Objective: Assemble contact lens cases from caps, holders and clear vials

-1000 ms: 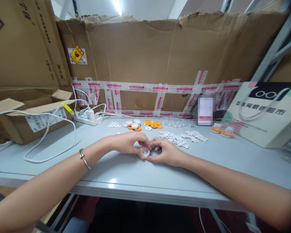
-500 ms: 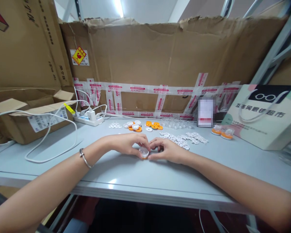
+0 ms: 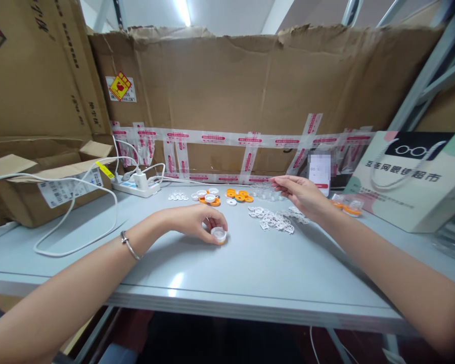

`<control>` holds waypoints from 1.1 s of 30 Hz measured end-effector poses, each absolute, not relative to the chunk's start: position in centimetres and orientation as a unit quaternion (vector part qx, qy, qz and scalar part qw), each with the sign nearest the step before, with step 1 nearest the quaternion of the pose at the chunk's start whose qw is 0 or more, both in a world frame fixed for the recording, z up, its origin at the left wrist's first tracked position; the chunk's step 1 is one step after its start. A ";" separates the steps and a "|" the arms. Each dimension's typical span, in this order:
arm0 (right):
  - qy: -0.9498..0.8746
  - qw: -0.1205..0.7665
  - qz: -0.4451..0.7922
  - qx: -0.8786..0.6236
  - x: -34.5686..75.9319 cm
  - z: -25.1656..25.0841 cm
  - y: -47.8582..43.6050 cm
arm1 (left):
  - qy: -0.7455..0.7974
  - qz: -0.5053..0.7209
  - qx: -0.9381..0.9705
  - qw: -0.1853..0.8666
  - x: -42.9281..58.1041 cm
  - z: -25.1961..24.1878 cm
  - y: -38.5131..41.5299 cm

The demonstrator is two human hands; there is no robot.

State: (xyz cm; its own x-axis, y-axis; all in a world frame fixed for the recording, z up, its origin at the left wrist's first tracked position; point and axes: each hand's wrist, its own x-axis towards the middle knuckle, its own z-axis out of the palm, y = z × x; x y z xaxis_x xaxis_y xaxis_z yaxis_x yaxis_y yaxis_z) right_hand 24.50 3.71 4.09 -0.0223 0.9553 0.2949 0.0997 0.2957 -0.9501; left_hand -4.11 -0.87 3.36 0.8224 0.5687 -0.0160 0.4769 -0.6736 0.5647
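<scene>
My left hand (image 3: 197, 222) is closed around a small round white part with an orange base (image 3: 219, 235), which rests on the table; thumb and fingers grip its side. My right hand (image 3: 298, 194) is raised over the back of the table, its fingers stretched out and nothing visible in them. Its fingertips are at the clear plastic caps (image 3: 263, 191); whether they touch is hard to tell. Below that hand lies a spread of small white cut-out pieces (image 3: 275, 220). Orange rings (image 3: 239, 195) and a stack of white and orange rings (image 3: 208, 196) sit farther left.
Small white discs (image 3: 178, 195) lie at the back left, near a power strip (image 3: 138, 187) with looping white cables. An opened cardboard box (image 3: 30, 202) stands left. At right are a phone (image 3: 320, 172), orange-based clear-topped pieces (image 3: 352, 208) and a paper bag (image 3: 405, 187).
My right hand has left the round part and moved back and right to the clear caps. My left hand still holds the part, slightly farther left in view.
</scene>
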 end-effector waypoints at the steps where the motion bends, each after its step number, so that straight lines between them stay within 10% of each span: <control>1: -0.593 0.542 0.396 -0.444 24.6 4.0 3.8 | 0.285 0.086 0.916 0.268 -4.0 3.3 -0.9; 17: -0.642 0.515 0.274 -0.498 26.3 4.6 5.0 | 0.330 0.143 0.908 0.216 -4.2 3.2 -0.2; 23: -0.655 0.351 0.019 -0.669 31.4 7.2 5.3 | 0.331 0.126 0.912 0.206 -4.2 3.4 -0.7; 33: -0.721 0.075 0.087 -0.683 35.4 4.4 8.0 | 0.317 0.126 0.914 0.220 -4.1 3.3 -0.6</control>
State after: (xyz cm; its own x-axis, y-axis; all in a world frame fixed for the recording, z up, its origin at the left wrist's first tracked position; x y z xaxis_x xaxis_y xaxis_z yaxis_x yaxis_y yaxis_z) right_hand 35.38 8.04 4.40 -0.0560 0.9984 -0.0110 0.9724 0.0520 -0.2273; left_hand -4.11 -0.65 3.29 0.7674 0.6345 0.0921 0.5234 -0.7030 0.4816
